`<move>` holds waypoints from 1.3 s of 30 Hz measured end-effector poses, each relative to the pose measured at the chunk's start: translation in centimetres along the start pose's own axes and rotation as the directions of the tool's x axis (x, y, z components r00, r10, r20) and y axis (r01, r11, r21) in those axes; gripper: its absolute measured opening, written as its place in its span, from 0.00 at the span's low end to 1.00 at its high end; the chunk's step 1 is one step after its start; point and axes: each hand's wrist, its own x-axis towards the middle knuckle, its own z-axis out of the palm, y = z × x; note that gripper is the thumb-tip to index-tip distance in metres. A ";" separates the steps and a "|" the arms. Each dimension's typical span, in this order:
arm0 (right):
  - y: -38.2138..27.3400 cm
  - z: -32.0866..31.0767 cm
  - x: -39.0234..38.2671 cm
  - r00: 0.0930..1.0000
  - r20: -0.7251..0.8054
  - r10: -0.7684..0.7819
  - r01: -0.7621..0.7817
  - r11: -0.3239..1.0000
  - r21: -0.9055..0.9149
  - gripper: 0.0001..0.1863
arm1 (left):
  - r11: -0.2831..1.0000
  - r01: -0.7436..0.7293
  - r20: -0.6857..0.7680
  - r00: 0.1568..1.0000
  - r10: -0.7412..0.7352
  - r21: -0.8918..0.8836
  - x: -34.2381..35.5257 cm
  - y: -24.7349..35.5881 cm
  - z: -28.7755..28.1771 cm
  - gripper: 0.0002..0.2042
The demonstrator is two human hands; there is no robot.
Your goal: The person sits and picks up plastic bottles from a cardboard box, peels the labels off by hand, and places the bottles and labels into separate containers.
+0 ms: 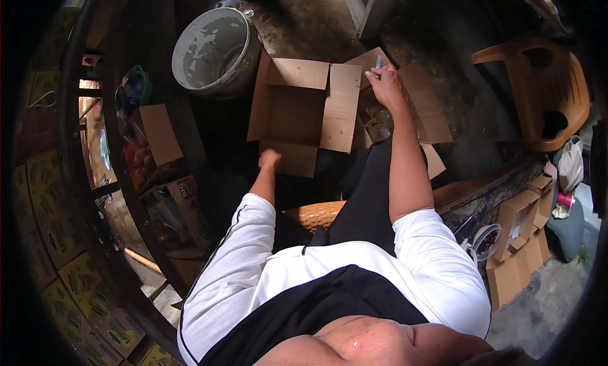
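Observation:
An empty cardboard box point(294, 106) sits in front of me with its flaps spread out. My left hand point(269, 158) is curled at the left end of its near flap point(297, 158), seemingly gripping it. My right hand point(385, 81) pinches a small pale strip-like object point(377, 61), too small to identify, above a second open box point(423, 100) on the right. Inside that box, partly behind my right forearm, are several round, clear containers point(380, 120).
A worn bucket point(215, 25) stands back left. An orange-brown plastic chair point(557, 87) is at right, above folded cardboard point(506, 271) and a small round container point(484, 236). Dark shelving point(111, 132) and stacked yellow cartons point(76, 283) line the left. A woven seat point(313, 213) shows below me.

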 end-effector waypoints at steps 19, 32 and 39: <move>-3.8 6.8 -1.9 0.940 0.340 0.024 -0.231 0.778 0.584 0.21 | 0.403 -0.551 -0.105 0.674 0.731 -0.730 -12.1 7.6 -12.1 0.17; -8.6 9.4 -5.2 0.881 0.455 -0.130 -0.302 0.585 0.753 0.23 | 0.037 -0.239 -0.188 0.843 0.504 -0.970 -11.7 8.8 -13.8 0.13; -10.0 9.6 -5.7 0.858 0.472 -0.204 -0.283 0.579 0.765 0.24 | -0.047 -0.281 -0.267 0.827 0.495 -0.959 -12.0 8.2 -14.6 0.07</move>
